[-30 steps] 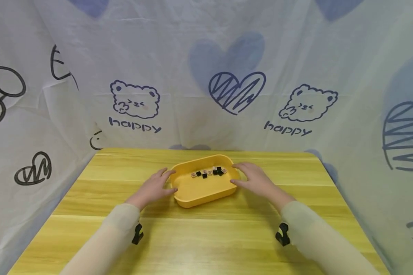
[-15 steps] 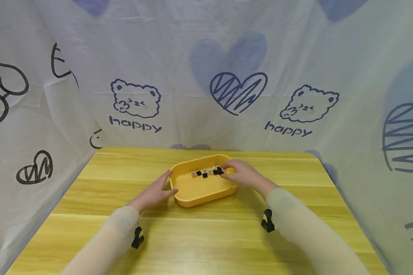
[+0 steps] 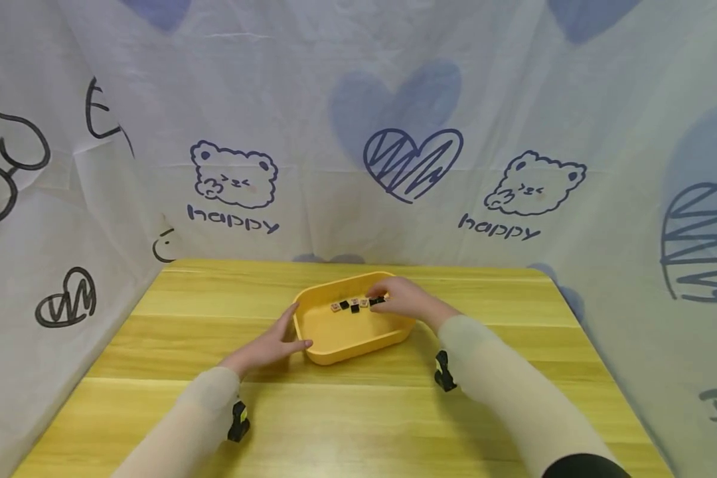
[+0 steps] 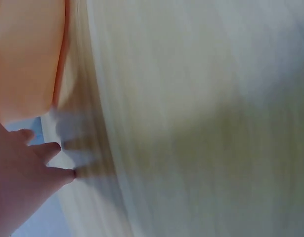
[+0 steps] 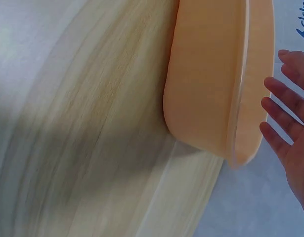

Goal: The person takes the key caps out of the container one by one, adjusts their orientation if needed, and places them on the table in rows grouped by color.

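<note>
A yellow tray sits mid-table and holds a row of several small black and tan tiles near its far wall. My left hand rests against the tray's left front corner, index finger straight along the wall and thumb at the front. My right hand reaches over the right rim, its fingertips on the right end of the tile row. In the right wrist view the right hand shows straight, spread fingers above the tray. The left wrist view shows the left hand beside the tray.
The wooden table has bare surface all round the tray. A printed cloth backdrop encloses the far edge and both sides. Black wrist mounts sit on both forearms.
My right hand left the tray's right rim and moved left into the tray, over the tiles. My left hand stayed at the tray's left side.
</note>
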Available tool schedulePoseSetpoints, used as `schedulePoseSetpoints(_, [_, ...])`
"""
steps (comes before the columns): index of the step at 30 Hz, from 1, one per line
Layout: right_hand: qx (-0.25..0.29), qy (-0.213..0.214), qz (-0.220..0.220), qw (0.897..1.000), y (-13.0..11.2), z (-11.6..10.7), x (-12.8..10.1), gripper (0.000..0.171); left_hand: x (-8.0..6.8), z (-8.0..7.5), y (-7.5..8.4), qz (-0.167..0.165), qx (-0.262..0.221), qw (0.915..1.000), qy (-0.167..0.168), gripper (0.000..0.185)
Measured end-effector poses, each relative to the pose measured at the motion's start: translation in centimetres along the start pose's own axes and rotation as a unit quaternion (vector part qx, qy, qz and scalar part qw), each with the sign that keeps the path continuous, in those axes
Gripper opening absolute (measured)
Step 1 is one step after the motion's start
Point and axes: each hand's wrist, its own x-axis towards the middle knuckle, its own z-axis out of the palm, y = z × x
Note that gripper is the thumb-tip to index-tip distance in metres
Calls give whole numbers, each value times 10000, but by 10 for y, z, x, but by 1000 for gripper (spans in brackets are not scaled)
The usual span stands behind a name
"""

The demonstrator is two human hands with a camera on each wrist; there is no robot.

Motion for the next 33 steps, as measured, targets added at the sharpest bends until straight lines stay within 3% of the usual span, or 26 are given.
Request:
schedulePoseSetpoints(5, [-151,-240,36,9996,0,6,15,30,0,5,-3,-200,-648,9976,-162,105])
schedulePoseSetpoints(10, [-345,-397,-127,9985,2,10,28,25,0,11,-7,-234,-1012,9946,-68,102])
schedulePoseSetpoints(22, [-1236,-630,-32,9903,1,22,55,23,-3,18,-19,38,-871,9961,125,101])
schedulePoseSetpoints(33, [-1215,-1013,250,9871,-3,23,66,29,1,18,-21,-84,-773,9969,126,96])
